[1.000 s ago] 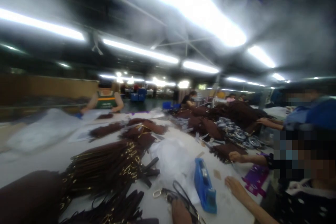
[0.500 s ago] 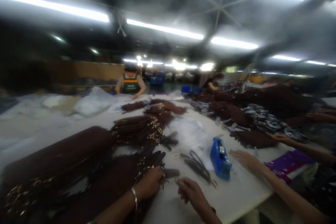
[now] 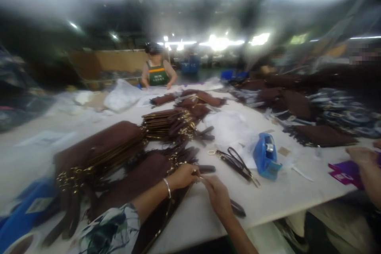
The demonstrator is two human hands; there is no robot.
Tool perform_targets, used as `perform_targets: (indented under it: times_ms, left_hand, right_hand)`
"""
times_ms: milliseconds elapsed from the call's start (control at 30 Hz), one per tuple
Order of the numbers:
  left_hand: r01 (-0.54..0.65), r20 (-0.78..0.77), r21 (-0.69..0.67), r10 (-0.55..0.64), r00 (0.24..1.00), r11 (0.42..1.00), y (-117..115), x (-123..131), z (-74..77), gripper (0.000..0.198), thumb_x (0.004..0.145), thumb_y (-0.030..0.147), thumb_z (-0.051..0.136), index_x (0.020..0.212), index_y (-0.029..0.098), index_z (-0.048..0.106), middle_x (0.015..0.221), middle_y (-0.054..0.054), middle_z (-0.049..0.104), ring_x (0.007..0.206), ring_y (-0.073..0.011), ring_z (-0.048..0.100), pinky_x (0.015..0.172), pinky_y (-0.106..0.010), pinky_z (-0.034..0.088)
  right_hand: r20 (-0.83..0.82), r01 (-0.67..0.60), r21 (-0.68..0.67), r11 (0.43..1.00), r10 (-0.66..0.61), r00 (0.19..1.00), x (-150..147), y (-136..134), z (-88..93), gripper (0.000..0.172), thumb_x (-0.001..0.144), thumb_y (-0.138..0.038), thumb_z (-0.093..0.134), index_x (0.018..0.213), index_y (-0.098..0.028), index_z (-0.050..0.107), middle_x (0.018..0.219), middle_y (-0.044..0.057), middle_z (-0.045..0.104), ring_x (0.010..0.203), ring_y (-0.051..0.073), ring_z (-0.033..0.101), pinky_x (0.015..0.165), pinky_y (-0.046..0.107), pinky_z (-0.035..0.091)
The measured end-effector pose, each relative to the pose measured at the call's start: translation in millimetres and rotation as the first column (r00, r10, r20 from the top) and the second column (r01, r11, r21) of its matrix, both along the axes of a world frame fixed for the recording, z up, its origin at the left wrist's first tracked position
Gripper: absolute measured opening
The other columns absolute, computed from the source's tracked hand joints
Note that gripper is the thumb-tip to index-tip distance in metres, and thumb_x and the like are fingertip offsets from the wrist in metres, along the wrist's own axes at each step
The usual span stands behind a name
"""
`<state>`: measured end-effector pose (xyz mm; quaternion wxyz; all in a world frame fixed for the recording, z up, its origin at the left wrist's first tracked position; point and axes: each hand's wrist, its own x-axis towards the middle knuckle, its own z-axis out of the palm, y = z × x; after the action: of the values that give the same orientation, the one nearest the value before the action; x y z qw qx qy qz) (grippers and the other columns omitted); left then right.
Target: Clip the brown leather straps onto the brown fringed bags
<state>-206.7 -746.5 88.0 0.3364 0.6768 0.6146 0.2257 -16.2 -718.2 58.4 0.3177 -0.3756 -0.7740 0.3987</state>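
Note:
My left hand (image 3: 186, 176), with a bangle at the wrist, is closed in a pinch at the corner of a brown pouch (image 3: 145, 174). My right hand (image 3: 218, 193) is closed too, its fingertips meeting the left ones over a small part that the fingers hide. A dark strap (image 3: 238, 208) shows from behind my right hand and seems to hang from it. Beside my left hand, gold clasps and brown strap ends (image 3: 205, 168) stick out from the pouch pile. A separate dark wrist strap with gold clasps (image 3: 233, 164) lies on the table (image 3: 190, 230).
A blue tape dispenser (image 3: 266, 156) stands right of the loose strap. Stacked brown pouches (image 3: 101, 143) lie at left, above a blue bin (image 3: 26, 210). Clear plastic (image 3: 229, 123) lies mid-table. A co-worker's hand (image 3: 364, 158) is by a purple packet (image 3: 348, 170); another person (image 3: 157, 73) works opposite.
My right hand has moved up and left to meet my left hand; the two were apart before. The view has tilted down. The co-worker's hand has left the dispenser's side.

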Motion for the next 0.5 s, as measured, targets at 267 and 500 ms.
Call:
perform_targets:
  times_ms: [267, 500]
  left_hand:
    - [0.123, -0.089, 0.169, -0.109, 0.99, 0.978, -15, 4, 13.6, 0.017, 0.089, 0.02, 0.05, 0.087, 0.017, 0.067, 0.088, -0.004, 0.062, 0.084, -0.0154, 0.056, 0.079, -0.024, 0.041]
    - [0.151, -0.118, 0.188, -0.131, 0.984, 0.97, -15, 1, 13.9, 0.019, 0.09, 0.019, 0.048, 0.09, 0.017, 0.066, 0.088, -0.003, 0.062, 0.083, -0.015, 0.057, 0.077, -0.024, 0.042]
  right_hand:
    - [-0.301, -0.355, -0.691, 0.63, 0.196, 0.933, 8, 5, 14.2, 0.042, 0.083, -0.055, 0.056, 0.089, -0.014, 0.063, 0.073, 0.001, 0.062, 0.058, 0.01, 0.052, 0.054, 0.022, 0.039]
    - [-0.292, -0.34, -0.655, 0.675, 0.189, 0.938, 4, 5, 11.8, 0.036, 0.079, -0.051, 0.061, 0.085, -0.015, 0.059, 0.062, -0.005, 0.052, 0.051, 0.007, 0.044, 0.047, 0.019, 0.031]
